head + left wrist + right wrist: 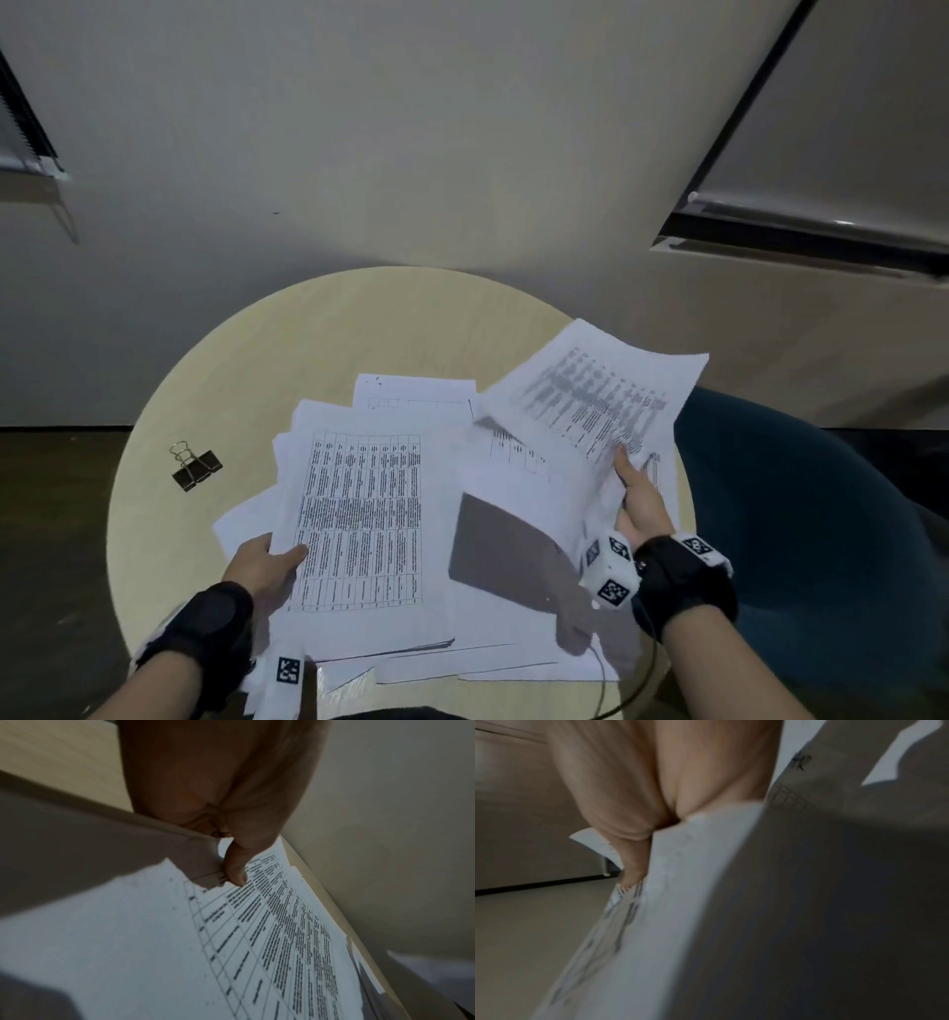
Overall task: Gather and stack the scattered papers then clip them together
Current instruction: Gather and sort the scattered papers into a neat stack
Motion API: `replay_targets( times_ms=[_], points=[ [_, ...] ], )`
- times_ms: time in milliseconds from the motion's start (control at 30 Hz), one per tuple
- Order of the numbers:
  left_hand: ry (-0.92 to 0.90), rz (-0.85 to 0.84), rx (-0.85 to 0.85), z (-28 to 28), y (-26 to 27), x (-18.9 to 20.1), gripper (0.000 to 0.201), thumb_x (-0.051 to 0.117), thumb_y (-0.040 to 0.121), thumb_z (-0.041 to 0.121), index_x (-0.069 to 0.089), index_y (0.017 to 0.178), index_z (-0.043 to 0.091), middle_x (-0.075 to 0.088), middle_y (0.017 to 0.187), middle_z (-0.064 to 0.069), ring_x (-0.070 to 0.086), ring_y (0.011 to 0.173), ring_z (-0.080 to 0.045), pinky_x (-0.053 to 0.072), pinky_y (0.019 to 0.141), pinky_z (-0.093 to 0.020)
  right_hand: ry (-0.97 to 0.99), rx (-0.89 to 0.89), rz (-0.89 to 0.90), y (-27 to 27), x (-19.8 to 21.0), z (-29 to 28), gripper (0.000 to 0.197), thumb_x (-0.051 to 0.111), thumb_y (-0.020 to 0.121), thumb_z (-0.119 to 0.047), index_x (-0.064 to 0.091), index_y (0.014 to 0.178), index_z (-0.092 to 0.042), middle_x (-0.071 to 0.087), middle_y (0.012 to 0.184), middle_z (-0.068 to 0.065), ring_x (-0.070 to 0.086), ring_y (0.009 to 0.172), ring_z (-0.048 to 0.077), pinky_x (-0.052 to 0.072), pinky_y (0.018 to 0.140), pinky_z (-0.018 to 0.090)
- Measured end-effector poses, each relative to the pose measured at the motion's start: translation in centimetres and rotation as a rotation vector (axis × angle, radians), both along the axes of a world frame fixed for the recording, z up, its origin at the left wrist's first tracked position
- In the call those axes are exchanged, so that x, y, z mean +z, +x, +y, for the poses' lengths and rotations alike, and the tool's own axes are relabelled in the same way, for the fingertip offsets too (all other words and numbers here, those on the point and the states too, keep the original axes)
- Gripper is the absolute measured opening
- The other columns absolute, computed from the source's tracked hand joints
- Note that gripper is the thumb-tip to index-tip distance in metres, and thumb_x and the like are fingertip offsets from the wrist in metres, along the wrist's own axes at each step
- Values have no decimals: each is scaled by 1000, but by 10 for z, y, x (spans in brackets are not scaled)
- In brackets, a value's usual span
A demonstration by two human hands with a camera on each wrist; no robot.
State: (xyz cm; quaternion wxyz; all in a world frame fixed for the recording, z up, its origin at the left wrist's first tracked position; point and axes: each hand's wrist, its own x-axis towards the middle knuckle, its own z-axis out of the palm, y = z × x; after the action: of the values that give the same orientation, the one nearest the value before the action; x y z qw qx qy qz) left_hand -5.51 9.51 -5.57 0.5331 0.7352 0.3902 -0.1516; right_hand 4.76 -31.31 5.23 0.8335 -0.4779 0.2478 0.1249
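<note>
White printed sheets lie in a loose overlapping heap [493, 539] on a round pale wooden table [359, 318]. My left hand [267, 560] pinches the near left edge of a stack topped by a table-printed page [364, 519], thumb on top; the left wrist view shows the thumb [236, 870] pressing on that page [257, 933]. My right hand [639, 493] holds a few sheets [590, 406] lifted and tilted above the table's right side, thumb on the printed face. In the right wrist view those sheets [706, 882] are blurred. A black binder clip [196, 467] lies alone at the table's left.
A dark blue chair [821, 539] stands right of the table. A plain wall rises behind, with window blinds [821, 128] at upper right. A thin cable [616, 683] hangs at the near edge. Bare tabletop shows at the back and around the clip.
</note>
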Motion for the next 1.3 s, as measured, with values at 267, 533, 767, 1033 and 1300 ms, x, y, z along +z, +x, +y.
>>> replay_targets(
  times_ms=[267, 533, 767, 1033, 1300],
  points=[
    [-34, -28, -5, -1, -7, 6, 21, 60, 92, 13, 51, 93, -6, 46, 55, -8, 38, 49, -20, 30, 52, -25, -636, 405, 42, -30, -28, 91, 25, 59, 94, -20, 63, 107, 1, 71, 100, 15, 68, 88, 27, 58, 80, 33],
    [-45, 4, -26, 2, -9, 9, 47, 60, 92, 27, 52, 119, -11, 63, 78, -18, 50, 60, -22, 37, 58, -27, -1231, 712, -40, -29, -58, 135, 54, 65, 87, -16, 40, 135, -13, 59, 122, 10, 62, 104, 27, 54, 83, 36],
    [-60, -4, -82, 5, -8, 6, 62, 55, 94, 41, 44, 135, -3, 58, 117, -18, 56, 108, -29, 38, 88, -33, -1101, 1114, -273, -41, -53, 149, 95, 67, 87, -21, 0, 152, -36, 56, 128, 7, 58, 112, 24, 49, 93, 34],
    [-133, -35, -47, 7, -12, 4, 21, 58, 94, 14, 58, 101, -6, 57, 79, -13, 47, 70, -23, 36, 62, -30, -1485, 385, 253, -38, -62, 85, 102, 64, 82, -49, -4, 153, -18, 19, 157, 12, 27, 142, 32, 21, 116, 51],
    [-196, -31, -114, 13, -18, 10, 23, 73, 82, 16, 66, 101, 3, 75, 87, -13, 64, 75, -31, 46, 69, -32, -1071, 513, 192, -49, -66, 76, 83, 75, 71, -13, 30, 141, -10, 55, 121, 14, 59, 103, 30, 52, 82, 35]
  ],
)
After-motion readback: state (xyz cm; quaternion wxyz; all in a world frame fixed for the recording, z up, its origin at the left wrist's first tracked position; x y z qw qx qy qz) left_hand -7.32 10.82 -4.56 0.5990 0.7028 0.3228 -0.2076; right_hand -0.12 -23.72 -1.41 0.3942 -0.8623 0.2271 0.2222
